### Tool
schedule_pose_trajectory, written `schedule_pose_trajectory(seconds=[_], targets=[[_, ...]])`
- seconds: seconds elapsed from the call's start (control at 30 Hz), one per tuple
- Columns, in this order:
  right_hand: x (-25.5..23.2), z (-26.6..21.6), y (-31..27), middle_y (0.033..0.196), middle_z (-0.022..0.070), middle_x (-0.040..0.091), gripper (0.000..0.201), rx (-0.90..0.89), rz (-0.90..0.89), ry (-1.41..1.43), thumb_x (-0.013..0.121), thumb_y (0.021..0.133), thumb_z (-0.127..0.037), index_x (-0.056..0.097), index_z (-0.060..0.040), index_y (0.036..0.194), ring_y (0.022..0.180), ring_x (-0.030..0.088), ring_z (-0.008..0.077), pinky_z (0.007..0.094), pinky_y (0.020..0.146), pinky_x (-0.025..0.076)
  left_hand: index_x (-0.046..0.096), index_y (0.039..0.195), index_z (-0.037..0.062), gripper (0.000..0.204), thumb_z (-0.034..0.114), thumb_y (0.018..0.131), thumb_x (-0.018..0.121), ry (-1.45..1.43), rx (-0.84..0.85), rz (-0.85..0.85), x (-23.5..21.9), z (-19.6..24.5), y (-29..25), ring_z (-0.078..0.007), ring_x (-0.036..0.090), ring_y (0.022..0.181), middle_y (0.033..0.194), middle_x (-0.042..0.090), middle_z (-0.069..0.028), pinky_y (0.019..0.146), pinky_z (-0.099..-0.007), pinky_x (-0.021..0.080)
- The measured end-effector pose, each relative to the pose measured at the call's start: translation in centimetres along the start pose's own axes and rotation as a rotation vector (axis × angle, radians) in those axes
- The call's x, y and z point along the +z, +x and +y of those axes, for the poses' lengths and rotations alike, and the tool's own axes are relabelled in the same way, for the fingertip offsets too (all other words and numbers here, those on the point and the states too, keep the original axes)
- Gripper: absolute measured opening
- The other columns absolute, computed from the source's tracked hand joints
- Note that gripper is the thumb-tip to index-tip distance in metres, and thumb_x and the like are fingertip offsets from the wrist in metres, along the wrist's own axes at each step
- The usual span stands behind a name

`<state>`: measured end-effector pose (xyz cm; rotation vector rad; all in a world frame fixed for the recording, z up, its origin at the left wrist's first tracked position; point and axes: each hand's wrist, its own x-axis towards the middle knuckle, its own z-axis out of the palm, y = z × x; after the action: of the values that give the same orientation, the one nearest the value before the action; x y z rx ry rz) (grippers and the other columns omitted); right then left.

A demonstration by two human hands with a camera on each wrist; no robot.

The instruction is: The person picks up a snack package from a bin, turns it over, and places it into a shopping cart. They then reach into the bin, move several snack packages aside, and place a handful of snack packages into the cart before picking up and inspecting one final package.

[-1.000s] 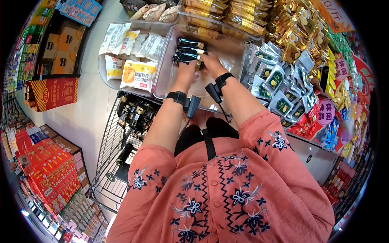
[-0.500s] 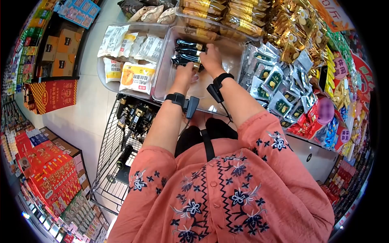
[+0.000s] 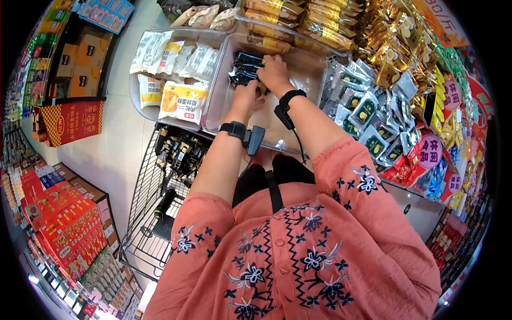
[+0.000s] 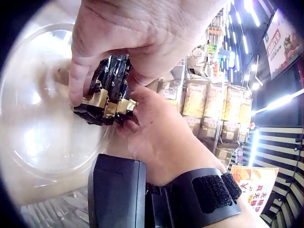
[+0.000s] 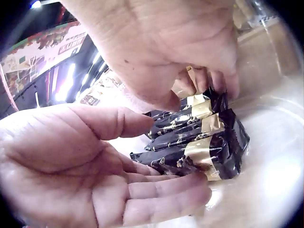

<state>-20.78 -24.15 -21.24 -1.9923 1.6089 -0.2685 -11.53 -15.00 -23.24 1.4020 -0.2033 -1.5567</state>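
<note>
Several slim black-and-gold wrapped snack packs (image 3: 247,63) sit side by side in the clear plastic bin (image 3: 300,125). My left hand (image 3: 245,99) is at their near side; in the right wrist view the left hand (image 5: 95,166) shows its palm, with long straight fingers against the lowest pack (image 5: 211,154) and the thumb by the pack ends. From above and right, my right hand (image 3: 273,74) curls its fingers over the row, and in the right wrist view the right hand (image 5: 166,52) grips the upper packs (image 5: 190,114) near their gold bands.
White and yellow cake bags (image 3: 181,101) fill the bin on the left. Silver packets (image 3: 362,106) heap up on the right. Golden packs (image 3: 274,13) lie behind. A wire shopping cart (image 3: 141,213) with black goods stands at the lower left.
My right hand has shifted up and slightly left, from the right end of the packs to over them. The left hand stays almost in place at their near side.
</note>
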Motion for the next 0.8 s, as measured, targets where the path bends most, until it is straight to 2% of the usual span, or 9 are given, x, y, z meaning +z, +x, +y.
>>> schedule_pose_trajectory(seconds=[0.2, 0.3, 0.4, 0.6, 0.7, 0.73, 0.8], targets=[[0.1, 0.2, 0.4, 0.131, 0.0216, 0.051, 0.037, 0.019, -0.033, -0.04, 0.063, 0.082, -0.02, 0.063, -0.0031, 0.116, 0.12, 0.049, 0.0428, 0.0449, 0.104, 0.041, 0.056, 0.116, -0.0031, 0.036, 0.024, 0.092, 0.059, 0.053, -0.021, 0.034, -0.1, 0.1, 0.1, -0.031, 0.064, 0.092, 0.105, 0.058, -0.0124, 0.076, -0.0463, 0.059], [-0.1, 0.3, 0.4, 0.133, 0.0218, 0.051, 0.041, 0.026, -0.048, -0.059, 0.064, 0.082, -0.02, 0.061, -0.0032, 0.119, 0.121, 0.049, 0.0428, 0.0448, 0.105, 0.041, 0.054, 0.119, -0.0041, 0.039, 0.024, 0.092, 0.059, 0.065, -0.041, 0.022, -0.3, 0.0, 0.3, -0.0328, 0.064, 0.096, 0.108, 0.057, -0.014, 0.076, -0.0463, 0.059], [-0.5, 0.4, 0.5, 0.133, 0.0221, 0.053, 0.046, 0.05, -0.135, -0.035, 0.065, 0.081, -0.021, 0.057, -0.0021, 0.123, 0.123, 0.049, 0.0424, 0.0449, 0.105, 0.041, 0.057, 0.113, -0.003, 0.035, 0.025, 0.092, 0.059, 0.058, -0.037, 0.096, -0.1, -0.3, 0.2, -0.0297, 0.064, 0.085, 0.1, 0.06, -0.0125, 0.073, -0.045, 0.059], [-0.9, 0.6, -0.1, 0.13, 0.023, 0.055, 0.052, 0.134, -0.155, -0.022, 0.067, 0.079, -0.026, 0.056, 0.0004, 0.123, 0.122, 0.051, 0.0421, 0.0448, 0.104, 0.043, 0.062, 0.098, 0.001, 0.027, 0.027, 0.089, 0.061, 0.223, -0.068, 0.116, -0.2, 0.4, -0.5, -0.022, 0.057, 0.06, 0.076, 0.059, -0.0081, 0.055, -0.036, 0.051], [-0.7, 1.2, -0.4, 0.126, 0.0245, 0.058, 0.053, 0.124, -0.196, -0.034, 0.067, 0.078, -0.029, 0.058, 0.0004, 0.12, 0.119, 0.054, 0.0417, 0.0449, 0.101, 0.045, 0.061, 0.102, 0.0012, 0.029, 0.028, 0.09, 0.059, 0.343, -0.014, 0.134, -0.2, 0.3, -0.6, -0.0222, 0.058, 0.062, 0.078, 0.059, -0.0091, 0.052, -0.0357, 0.047], [-0.8, 1.5, -0.4, 0.121, 0.0254, 0.061, 0.053, 0.066, -0.217, -0.068, 0.067, 0.077, -0.033, 0.059, 0.0003, 0.118, 0.115, 0.057, 0.0407, 0.0452, 0.099, 0.046, 0.062, 0.099, -0.0004, 0.03, 0.027, 0.089, 0.06, 0.323, 0.024, 0.142, -0.5, 0.0, -0.3, -0.0232, 0.059, 0.064, 0.079, 0.061, -0.0103, 0.054, -0.0374, 0.048], [-0.6, 1.9, -0.9, 0.118, 0.0254, 0.062, 0.052, 0.073, -0.223, -0.014, 0.067, 0.077, -0.035, 0.061, 0.0003, 0.115, 0.114, 0.058, 0.0399, 0.0447, 0.099, 0.047, 0.062, 0.095, -0.0038, 0.031, 0.026, 0.087, 0.06, 0.282, 0.1, 0.155, -1.2, -0.9, 0.9, -0.0251, 0.062, 0.067, 0.082, 0.064, -0.0127, 0.059, -0.0409, 0.048]])
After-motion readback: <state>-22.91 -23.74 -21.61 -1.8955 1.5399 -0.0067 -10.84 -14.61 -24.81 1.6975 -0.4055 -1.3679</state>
